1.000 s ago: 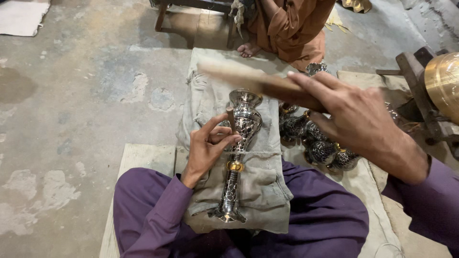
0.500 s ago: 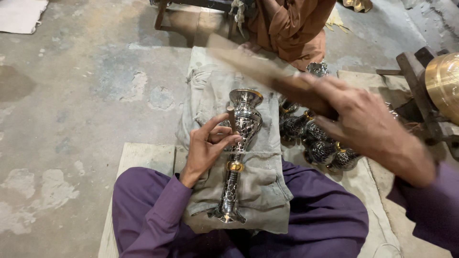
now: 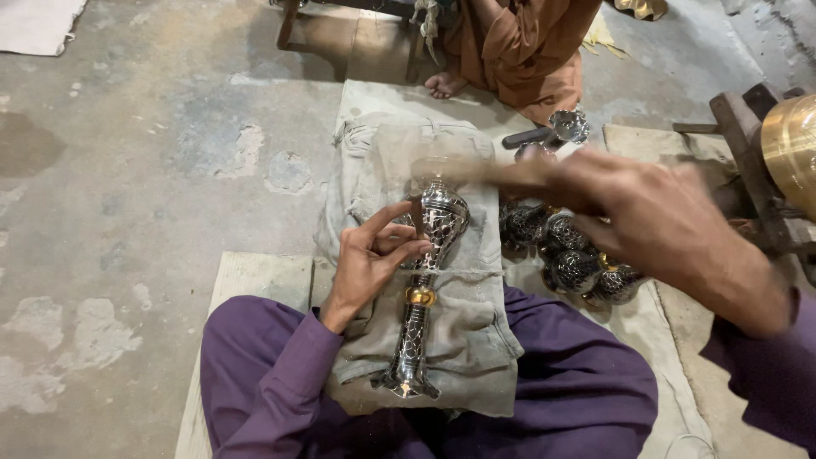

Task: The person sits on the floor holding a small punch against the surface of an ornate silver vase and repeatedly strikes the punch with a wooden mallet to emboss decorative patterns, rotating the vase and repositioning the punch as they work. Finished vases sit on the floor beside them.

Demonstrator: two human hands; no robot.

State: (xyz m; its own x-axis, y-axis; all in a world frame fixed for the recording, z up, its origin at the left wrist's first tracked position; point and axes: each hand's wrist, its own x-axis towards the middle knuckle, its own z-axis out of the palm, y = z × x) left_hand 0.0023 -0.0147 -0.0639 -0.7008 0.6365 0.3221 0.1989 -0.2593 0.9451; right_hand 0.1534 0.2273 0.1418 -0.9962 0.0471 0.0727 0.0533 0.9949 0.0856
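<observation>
Bare concrete floor (image 3: 127, 195) at far left, stained and patched. Next, left hand (image 3: 374, 259) laid against the bulb of a chased silver vase (image 3: 422, 289), fingers partly curled, thumb and fingertips steadying the bulb rather than wrapped round it. Vase lying on a folded grey cloth (image 3: 459, 340) over the purple-trousered lap, long axis running away from the body, foot near the knees, mouth pointing outward. Just right of the cloth, a cluster of similar engraved metal pieces (image 3: 569, 259) on the floor mat. Farther right and higher, right hand (image 3: 671, 229) closed on a flat wooden stick (image 3: 476, 174) (blurred with motion), its free end over the vase's upper end. Beyond, another person in orange clothing (image 3: 527, 47), seated.
</observation>
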